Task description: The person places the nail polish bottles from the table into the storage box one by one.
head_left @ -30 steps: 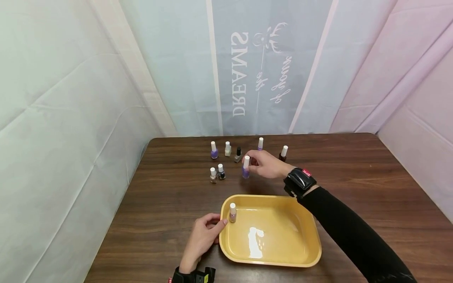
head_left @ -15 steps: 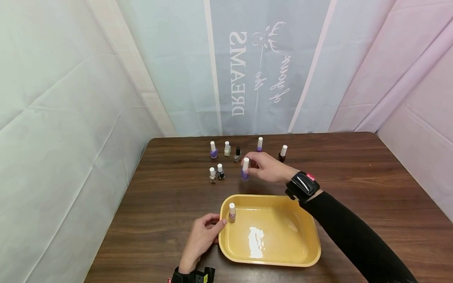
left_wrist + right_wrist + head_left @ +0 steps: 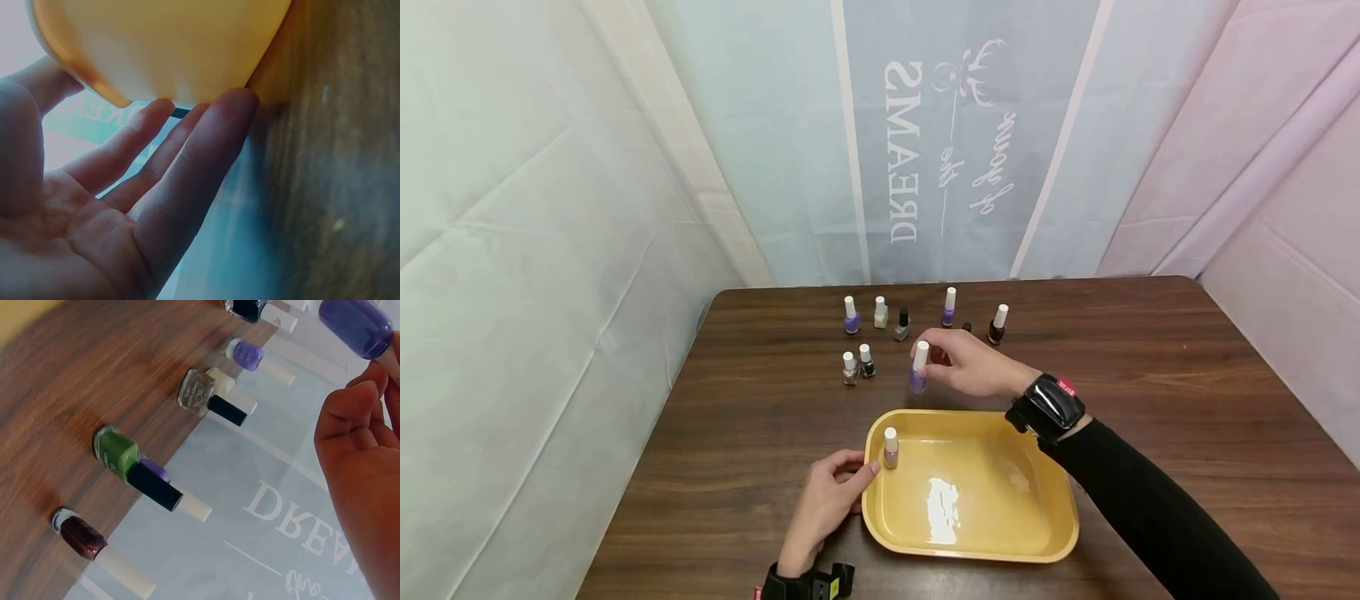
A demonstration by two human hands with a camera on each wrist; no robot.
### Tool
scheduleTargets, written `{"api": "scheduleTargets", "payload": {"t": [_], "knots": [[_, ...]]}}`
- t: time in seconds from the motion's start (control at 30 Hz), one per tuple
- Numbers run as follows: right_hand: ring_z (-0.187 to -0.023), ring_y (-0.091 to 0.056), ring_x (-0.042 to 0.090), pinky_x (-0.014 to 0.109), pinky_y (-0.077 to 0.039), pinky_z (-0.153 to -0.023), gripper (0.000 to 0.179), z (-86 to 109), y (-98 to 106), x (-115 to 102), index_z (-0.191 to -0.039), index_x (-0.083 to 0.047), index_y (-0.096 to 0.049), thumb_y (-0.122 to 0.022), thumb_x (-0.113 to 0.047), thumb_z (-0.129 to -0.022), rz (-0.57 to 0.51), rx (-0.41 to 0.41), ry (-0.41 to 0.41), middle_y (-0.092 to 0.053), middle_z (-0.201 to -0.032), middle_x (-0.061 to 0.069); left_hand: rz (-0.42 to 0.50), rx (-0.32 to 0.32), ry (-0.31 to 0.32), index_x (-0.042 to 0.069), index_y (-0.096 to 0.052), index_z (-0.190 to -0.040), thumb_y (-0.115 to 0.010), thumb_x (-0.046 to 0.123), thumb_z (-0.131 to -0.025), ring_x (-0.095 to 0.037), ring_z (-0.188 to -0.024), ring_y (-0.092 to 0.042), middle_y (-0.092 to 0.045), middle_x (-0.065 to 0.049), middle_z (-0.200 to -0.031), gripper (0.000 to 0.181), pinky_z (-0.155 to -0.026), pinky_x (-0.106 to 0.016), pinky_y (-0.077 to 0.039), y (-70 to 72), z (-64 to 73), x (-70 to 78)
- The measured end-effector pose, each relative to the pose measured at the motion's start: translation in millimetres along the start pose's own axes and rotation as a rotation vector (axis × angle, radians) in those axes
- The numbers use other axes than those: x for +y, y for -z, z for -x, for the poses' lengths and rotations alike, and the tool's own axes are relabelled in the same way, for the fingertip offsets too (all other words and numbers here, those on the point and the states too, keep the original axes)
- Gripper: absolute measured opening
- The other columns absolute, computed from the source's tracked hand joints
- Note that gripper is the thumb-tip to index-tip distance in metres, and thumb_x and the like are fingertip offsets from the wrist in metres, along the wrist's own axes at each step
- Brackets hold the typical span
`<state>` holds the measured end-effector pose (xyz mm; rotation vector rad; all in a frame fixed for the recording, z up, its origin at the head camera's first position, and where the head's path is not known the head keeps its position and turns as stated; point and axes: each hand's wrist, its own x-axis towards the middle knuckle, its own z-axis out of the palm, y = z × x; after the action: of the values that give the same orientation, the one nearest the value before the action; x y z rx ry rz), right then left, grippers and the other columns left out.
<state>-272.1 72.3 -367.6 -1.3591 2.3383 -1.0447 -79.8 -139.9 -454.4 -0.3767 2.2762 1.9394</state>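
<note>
My right hand (image 3: 966, 363) pinches a nail polish bottle (image 3: 918, 381) with a white cap and purple polish, held above the table just beyond the tray's far rim. In the right wrist view the purple bottle (image 3: 357, 326) is at the top right, its cap in my fingertips. My left hand (image 3: 826, 507) grips the left side of the yellow tray (image 3: 992, 504), thumb at the rim and fingers against the outer wall, as the left wrist view also shows. Inside the tray's far left corner stands a pale pink bottle (image 3: 891, 456) with a white cap.
Several more polish bottles stand at the back of the wooden table (image 3: 737, 433): a dark red one (image 3: 997, 326), a purple one (image 3: 851, 322), and a clear one with black cap (image 3: 902, 327). A green bottle (image 3: 117, 453) shows in the right wrist view. Curtains (image 3: 790, 167) hang behind.
My right hand has drawn the purple bottle slightly toward the tray, uncovering a black cap behind the hand. My left hand keeps its hold on the tray.
</note>
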Motion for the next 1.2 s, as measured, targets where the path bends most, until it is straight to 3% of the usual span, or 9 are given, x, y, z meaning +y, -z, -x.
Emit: {"api": "scheduleTargets", "payload": {"t": [0.5,0.97,1.2], "knots": [[-0.071,-0.052,0.019,0.024,-0.044,-0.062,0.01,10.4,-9,-9,-0.102,-0.018,-0.059,-0.062,-0.013,-0.095,-0.018,-0.01,0.03,-0.056,-0.084,-0.003,0.009,-0.004,0.011,-0.001,-0.063,-0.119,-0.068,0.032,-0.091,-0.018,-0.076,-0.07,-0.072,-0.019,-0.097,0.044,-0.058,-0.026,-0.056,0.7,-4.4,-2.7],[-0.068,-0.05,0.013,0.023,-0.043,-0.062,0.01,19.2,-14,-13,-0.102,-0.018,-0.059,-0.064,-0.014,-0.094,-0.014,-0.004,0.049,-0.06,-0.085,-0.008,-0.013,0.015,-0.006,-0.001,-0.064,-0.117,-0.069,0.032,-0.09,-0.016,-0.073,-0.068,-0.071,-0.017,-0.1,0.043,-0.056,-0.027,-0.056,1.5,-4.4,-0.2],[-0.068,-0.05,0.012,0.022,-0.043,-0.061,0.01,24.2,-19,-12,-0.103,-0.019,-0.059,-0.064,-0.017,-0.094,-0.014,-0.007,0.063,-0.061,-0.085,-0.009,-0.018,0.02,-0.002,0.001,-0.065,-0.116,-0.07,0.033,-0.089,-0.013,-0.07,-0.067,-0.073,-0.016,-0.094,0.042,-0.055,-0.026,-0.055,1.2,-4.8,-0.9]]}}
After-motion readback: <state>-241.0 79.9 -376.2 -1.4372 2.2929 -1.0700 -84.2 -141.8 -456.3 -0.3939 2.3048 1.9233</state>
